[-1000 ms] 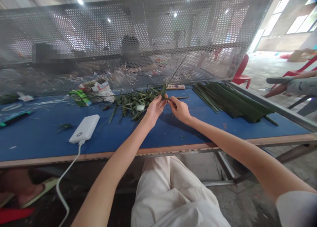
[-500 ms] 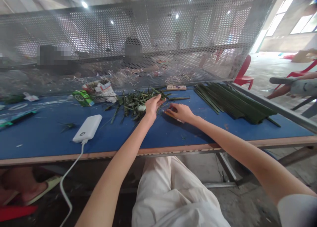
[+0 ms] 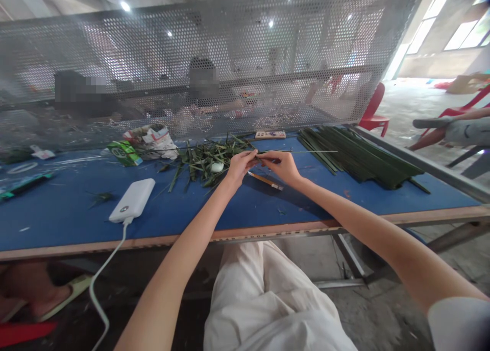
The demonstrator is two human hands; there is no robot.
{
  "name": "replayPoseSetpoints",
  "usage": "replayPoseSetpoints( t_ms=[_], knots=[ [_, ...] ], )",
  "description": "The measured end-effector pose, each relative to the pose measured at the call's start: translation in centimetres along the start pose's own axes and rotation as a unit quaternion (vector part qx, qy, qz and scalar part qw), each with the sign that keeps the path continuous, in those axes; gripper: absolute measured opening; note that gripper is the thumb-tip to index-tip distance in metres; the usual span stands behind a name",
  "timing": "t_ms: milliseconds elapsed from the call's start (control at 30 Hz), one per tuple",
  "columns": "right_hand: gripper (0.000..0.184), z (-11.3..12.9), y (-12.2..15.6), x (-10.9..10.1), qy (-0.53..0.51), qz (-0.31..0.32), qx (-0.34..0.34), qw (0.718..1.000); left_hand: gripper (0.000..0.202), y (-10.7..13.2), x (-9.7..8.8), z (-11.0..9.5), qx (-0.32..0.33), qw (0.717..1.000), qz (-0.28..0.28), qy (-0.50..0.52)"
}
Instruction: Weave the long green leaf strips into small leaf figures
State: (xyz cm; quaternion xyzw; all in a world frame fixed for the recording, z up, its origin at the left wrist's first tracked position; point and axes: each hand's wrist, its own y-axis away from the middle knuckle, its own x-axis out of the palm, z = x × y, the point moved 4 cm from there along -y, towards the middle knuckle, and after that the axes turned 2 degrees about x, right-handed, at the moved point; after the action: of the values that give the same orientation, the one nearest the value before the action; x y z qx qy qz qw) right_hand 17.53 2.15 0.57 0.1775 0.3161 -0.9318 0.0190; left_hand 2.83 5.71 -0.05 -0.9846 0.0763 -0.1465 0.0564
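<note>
- One thin green strip (image 3: 306,151) is held level just above the blue table (image 3: 57,213). Its free end reaches right, over the edge of the stack of long leaves (image 3: 360,157).
- The left hand (image 3: 239,166) pinches the strip's other end between closed fingertips.
- The right hand (image 3: 282,165) pinches it just beside, with thumb and fingers closed on it. The two hands nearly touch.
- A thin orange stick (image 3: 265,180) lies on the table below the right hand.
- A heap of leaf scraps (image 3: 202,161) sits left of the hands.
- A white power bank (image 3: 132,200) lies well to the left, nearer the front edge.
</note>
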Motion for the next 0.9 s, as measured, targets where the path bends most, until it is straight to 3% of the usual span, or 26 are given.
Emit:
replayPoseSetpoints(
  t_ms=[167,367,533,900],
  knots=[
    [0.025,0.3,0.0,0.1,-0.041,-0.007,0.001,0.999,0.013,0.3,0.4,-0.1,-0.008,1.000,0.004,-0.001],
    [0.035,-0.6,0.0,0.8,-0.164,-0.028,0.136,0.977,0.011,0.6,0.7,-0.3,0.044,0.998,-0.023,0.031],
    [0.034,-1.3,0.2,0.9,-0.248,-0.031,0.217,0.944,0.013,0.6,0.9,0.1,0.049,0.997,-0.031,0.049],
    [0.030,-0.7,-0.1,0.3,-0.204,-0.044,0.193,0.959,0.018,0.5,0.8,-0.3,0.107,0.994,-0.031,-0.010]
  ],
)
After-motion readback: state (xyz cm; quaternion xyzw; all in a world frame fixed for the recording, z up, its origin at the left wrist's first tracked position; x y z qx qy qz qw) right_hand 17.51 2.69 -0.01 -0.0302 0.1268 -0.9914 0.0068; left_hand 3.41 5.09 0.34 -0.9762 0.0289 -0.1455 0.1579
